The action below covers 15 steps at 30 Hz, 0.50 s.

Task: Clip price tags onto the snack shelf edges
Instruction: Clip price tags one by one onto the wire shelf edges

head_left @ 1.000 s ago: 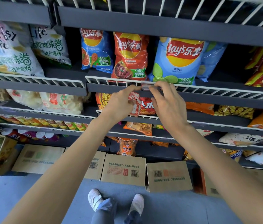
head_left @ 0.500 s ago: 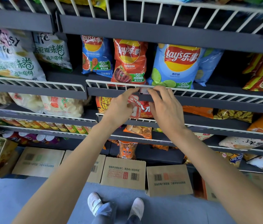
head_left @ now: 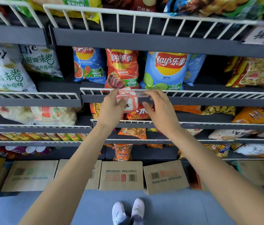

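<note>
While facing snack shelf edge (head_left: pixel 209 101) of grey metal with white wire rail (head_left: pixel 209 93): left hand (head_left: pixel 111 109) grips fanned stack of red-and-white price tags (head_left: pixel 128 99), thumb pressed on front card, stack held against shelf front just below rail. Right hand (head_left: pixel 158 109) alongside, fingers curled, tips near a small tag (head_left: pixel 142 94) sitting at rail; cannot tell whether pinched or merely touched. Directly above, on same shelf: orange Lay's bag (head_left: pixel 121 67), blue Lay's bag (head_left: pixel 87 64) to its left, light-blue Lay's bag (head_left: pixel 167 69) to its right. Below: cardboard boxes (head_left: pixel 121 175) on floor, white shoes (head_left: pixel 128 210) at bottom edge.
</note>
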Tool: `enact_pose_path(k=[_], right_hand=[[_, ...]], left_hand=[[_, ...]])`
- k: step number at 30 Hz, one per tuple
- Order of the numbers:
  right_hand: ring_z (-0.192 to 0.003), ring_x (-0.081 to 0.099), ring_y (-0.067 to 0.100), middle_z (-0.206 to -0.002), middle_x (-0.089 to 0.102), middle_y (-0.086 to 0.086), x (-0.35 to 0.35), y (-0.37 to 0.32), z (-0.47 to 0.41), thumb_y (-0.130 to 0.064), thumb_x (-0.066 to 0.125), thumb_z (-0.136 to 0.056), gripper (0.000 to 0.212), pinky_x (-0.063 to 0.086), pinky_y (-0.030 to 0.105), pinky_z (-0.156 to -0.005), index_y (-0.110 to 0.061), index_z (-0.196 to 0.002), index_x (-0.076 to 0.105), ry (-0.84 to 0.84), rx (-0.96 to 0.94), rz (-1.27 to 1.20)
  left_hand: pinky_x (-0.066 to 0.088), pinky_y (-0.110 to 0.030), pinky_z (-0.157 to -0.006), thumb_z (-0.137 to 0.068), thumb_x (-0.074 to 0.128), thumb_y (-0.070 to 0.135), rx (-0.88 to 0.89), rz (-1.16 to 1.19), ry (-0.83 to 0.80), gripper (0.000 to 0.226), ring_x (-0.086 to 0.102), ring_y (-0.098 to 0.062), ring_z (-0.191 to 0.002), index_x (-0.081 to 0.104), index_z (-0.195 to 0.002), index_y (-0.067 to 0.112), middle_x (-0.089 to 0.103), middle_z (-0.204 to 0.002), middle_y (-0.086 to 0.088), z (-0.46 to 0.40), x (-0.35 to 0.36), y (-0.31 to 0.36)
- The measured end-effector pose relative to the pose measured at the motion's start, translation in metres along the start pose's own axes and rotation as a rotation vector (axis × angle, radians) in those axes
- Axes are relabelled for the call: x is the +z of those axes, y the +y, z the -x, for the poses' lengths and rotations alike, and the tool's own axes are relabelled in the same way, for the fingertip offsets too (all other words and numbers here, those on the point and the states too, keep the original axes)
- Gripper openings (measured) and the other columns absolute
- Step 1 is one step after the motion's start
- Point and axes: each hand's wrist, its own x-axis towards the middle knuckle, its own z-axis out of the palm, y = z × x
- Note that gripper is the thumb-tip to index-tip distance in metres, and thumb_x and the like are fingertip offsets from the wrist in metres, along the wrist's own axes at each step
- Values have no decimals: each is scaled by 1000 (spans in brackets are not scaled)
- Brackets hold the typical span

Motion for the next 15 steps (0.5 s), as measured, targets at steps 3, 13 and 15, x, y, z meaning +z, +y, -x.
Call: enact_pose_path(k=[3,13,15], right_hand=[[-84,58,3,-108,58,0,-15,-7,-2,-27,58,-91,23,46,16,-80,-16,-111,62,-12,120,-307],[-63,56,9,-72,66,4,-60,32,27,-34,77,-74,28,47,28,-62,-11,-75,60,79,404,-454],[-62,55,9,-71,65,3,-74,51,35,-31,76,-75,25,46,26,-61,-14,-73,59,87,416,-460]], left_hand=[[40,-23,-96,-96,49,21,55,58,-29,32,52,-12,-115,50,-127,12,59,-121,3,0,5,7],[46,-29,-95,-95,49,16,126,195,-145,22,58,-13,-106,57,-115,17,64,-110,2,14,79,43],[47,-24,-89,-95,49,13,130,223,-155,17,59,-11,-98,58,-109,16,65,-103,4,20,102,54]])
